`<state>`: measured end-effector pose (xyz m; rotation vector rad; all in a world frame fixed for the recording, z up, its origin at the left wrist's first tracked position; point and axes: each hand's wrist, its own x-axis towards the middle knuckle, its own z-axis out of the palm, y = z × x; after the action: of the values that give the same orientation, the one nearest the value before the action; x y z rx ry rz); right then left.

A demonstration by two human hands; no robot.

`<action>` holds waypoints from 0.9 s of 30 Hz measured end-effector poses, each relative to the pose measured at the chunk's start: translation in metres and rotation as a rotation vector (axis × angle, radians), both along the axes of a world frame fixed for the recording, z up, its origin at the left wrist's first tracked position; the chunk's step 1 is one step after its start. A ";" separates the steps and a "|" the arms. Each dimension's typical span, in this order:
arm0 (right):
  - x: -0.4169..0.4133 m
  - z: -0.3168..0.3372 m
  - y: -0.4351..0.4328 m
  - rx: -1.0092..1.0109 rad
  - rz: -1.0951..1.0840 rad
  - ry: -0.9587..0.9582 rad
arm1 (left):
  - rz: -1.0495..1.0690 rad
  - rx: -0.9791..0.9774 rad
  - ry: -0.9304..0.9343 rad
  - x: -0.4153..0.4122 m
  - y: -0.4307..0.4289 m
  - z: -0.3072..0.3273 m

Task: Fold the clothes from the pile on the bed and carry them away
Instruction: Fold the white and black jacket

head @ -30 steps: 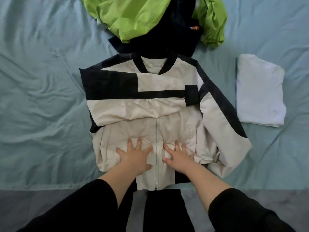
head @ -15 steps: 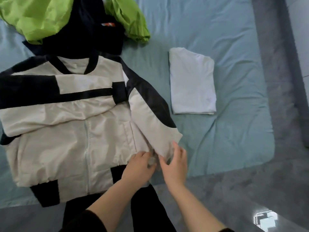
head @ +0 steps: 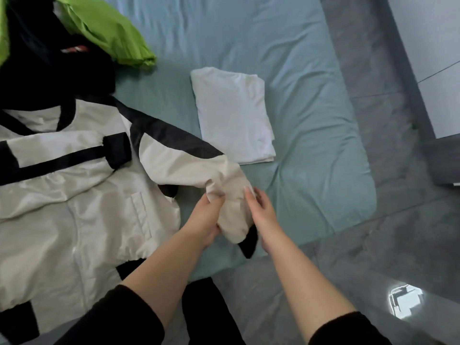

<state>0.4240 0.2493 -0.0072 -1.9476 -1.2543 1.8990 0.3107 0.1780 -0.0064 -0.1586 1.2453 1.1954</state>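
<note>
A cream and black jacket (head: 74, 207) lies front up on the teal bed (head: 311, 120), one sleeve folded across its chest. Its other sleeve (head: 199, 165) stretches toward the bed's near corner. My left hand (head: 206, 217) grips the bunched cream fabric near that sleeve's cuff. My right hand (head: 261, 210) holds the same cuff end from the right side, fingers along the cloth. The black cuff hangs between my wrists. A pile of green (head: 107, 28) and black (head: 49, 73) clothes sits behind the jacket.
A folded white garment (head: 234, 113) lies flat on the bed right of the jacket. Grey glossy floor (head: 373, 245) runs along the bed's right side and near edge, with a bright reflection at the lower right. A pale wall or cabinet stands at the far right.
Both hands left the jacket's front, moved right and took the sleeve's cuff end, lifting it off the bed. The view has swung to the right.
</note>
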 end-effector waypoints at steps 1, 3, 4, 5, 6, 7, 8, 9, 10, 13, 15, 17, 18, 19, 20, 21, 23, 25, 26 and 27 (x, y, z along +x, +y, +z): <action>0.007 0.000 0.003 -0.146 0.007 -0.008 | 0.029 0.008 -0.074 0.004 0.009 0.004; 0.023 0.001 0.009 -0.465 -0.005 0.024 | 0.085 0.003 -0.157 0.014 0.026 0.009; 0.032 0.000 0.013 -0.573 -0.035 0.080 | 0.126 -0.009 -0.186 0.017 0.033 0.009; 0.042 0.002 0.019 -0.633 -0.078 0.155 | 0.165 -0.017 -0.216 0.020 0.039 0.009; 0.049 0.004 0.027 -0.650 -0.113 0.211 | 0.185 -0.010 -0.233 0.023 0.044 0.009; 0.054 0.007 0.036 -0.626 -0.122 0.234 | 0.187 0.002 -0.238 0.024 0.048 0.009; 0.059 0.011 0.048 -0.571 -0.107 0.230 | 0.167 0.009 -0.221 0.025 0.051 0.007; 0.063 0.015 0.062 -0.464 -0.060 0.176 | 0.131 0.001 -0.188 0.025 0.052 0.004; 0.068 0.019 0.078 -0.301 0.015 0.065 | 0.067 -0.020 -0.133 0.023 0.053 0.002; 0.074 0.037 0.136 0.241 0.288 -0.263 | -0.272 -0.109 0.195 0.014 0.053 -0.002; 0.074 0.046 0.173 0.497 0.403 -0.409 | -0.365 -0.110 0.509 0.002 0.053 -0.004; 0.069 0.044 0.202 0.611 0.412 -0.504 | -0.380 -0.157 0.881 -0.014 0.051 -0.009; 0.066 0.039 0.212 0.632 0.411 -0.534 | -0.384 -0.201 1.070 -0.025 0.050 -0.013; 0.062 0.032 0.221 0.637 0.414 -0.551 | -0.397 -0.247 1.214 -0.035 0.050 -0.021; 0.058 0.022 0.227 0.623 0.402 -0.546 | -0.444 -0.298 1.300 -0.045 0.050 -0.030; 0.054 0.012 0.230 0.591 0.354 -0.515 | -0.534 -0.350 1.307 -0.054 0.050 -0.038; 0.049 -0.005 0.232 0.500 0.125 -0.399 | -0.765 -0.444 1.238 -0.067 0.054 -0.052; 0.049 -0.021 0.227 0.361 -0.120 -0.316 | -0.945 -0.480 1.183 -0.078 0.057 -0.068; 0.052 -0.029 0.223 0.249 -0.183 -0.290 | -1.004 -0.476 1.166 -0.083 0.058 -0.075; 0.056 -0.037 0.219 0.118 -0.213 -0.250 | -1.040 -0.470 1.151 -0.087 0.058 -0.080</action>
<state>0.4800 0.4687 -0.0446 -2.2057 -1.1330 1.4856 0.2239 0.2365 -0.0862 0.8652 2.1646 -0.0452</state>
